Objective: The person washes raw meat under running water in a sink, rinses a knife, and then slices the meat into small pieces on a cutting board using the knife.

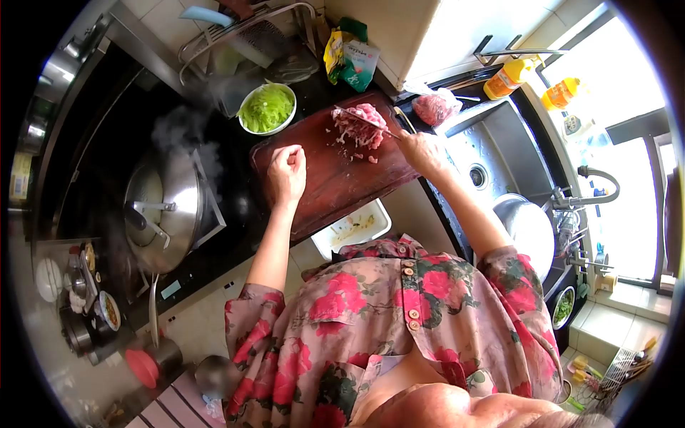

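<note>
My right hand (pixel 424 153) is wrapped round the handle of a knife (pixel 362 118). The thin blade reaches left across a heap of chopped pink meat (pixel 368 130) on the reddish-brown cutting board (pixel 332 187). Small scraps of meat lie scattered below the heap. Curled into a loose fist, my left hand (pixel 287 173) is over the board's left side, apart from the meat, and I see nothing in it. Just above that hand stands a white bowl (pixel 287 127) of sliced light green vegetable (pixel 265 108).
On the left, a lidded wok (pixel 165 214) steams on the stove. A sink (pixel 492 146) lies right of the board, with a bag of meat (pixel 437 108) at its corner. Below the board is a white tray (pixel 382 227). Seasoning packets (pixel 359 63) stand behind.
</note>
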A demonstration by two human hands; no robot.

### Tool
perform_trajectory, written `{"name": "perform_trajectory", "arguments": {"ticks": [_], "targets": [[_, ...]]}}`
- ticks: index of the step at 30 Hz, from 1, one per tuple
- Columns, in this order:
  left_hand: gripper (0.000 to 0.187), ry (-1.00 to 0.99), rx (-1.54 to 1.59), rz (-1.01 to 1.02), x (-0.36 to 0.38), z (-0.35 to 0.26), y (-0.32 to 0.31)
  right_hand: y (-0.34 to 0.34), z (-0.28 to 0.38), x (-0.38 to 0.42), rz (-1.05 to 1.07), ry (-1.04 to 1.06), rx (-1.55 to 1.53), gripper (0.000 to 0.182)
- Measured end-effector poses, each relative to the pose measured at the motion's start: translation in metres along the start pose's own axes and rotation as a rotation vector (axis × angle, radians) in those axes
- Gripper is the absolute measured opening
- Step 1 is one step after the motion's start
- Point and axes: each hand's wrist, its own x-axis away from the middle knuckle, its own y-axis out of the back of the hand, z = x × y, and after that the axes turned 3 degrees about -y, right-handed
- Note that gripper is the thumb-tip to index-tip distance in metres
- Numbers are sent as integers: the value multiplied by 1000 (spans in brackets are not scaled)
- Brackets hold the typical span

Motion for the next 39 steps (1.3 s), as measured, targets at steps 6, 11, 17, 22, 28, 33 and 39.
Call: {"name": "perform_trajectory", "arguments": {"ticks": [6,11,17,22,28,33,39], "targets": [[14,135,187,8,-34,24,-31,-18,-10,37,-117,247,-194,15],[15,201,353,-53,-39,0,-34,-15,-2,25,-52,210,-26,11],[15,26,187,98,-51,-33,-33,-6,-7,19,-294,264,57,13],[22,-381,212,494,-64,-75,-81,-11,-11,10,-407,384,179,12],[7,-414,49,588,-73,-61,-133,-1,-21,9,-479,377,193,12],[4,-450,48,571,-74,-47,-124,26,-46,26,-489,347,159,18],[11,-234,146,478,-75,5,-90,22,-75,61,-438,186,152,13]]}}
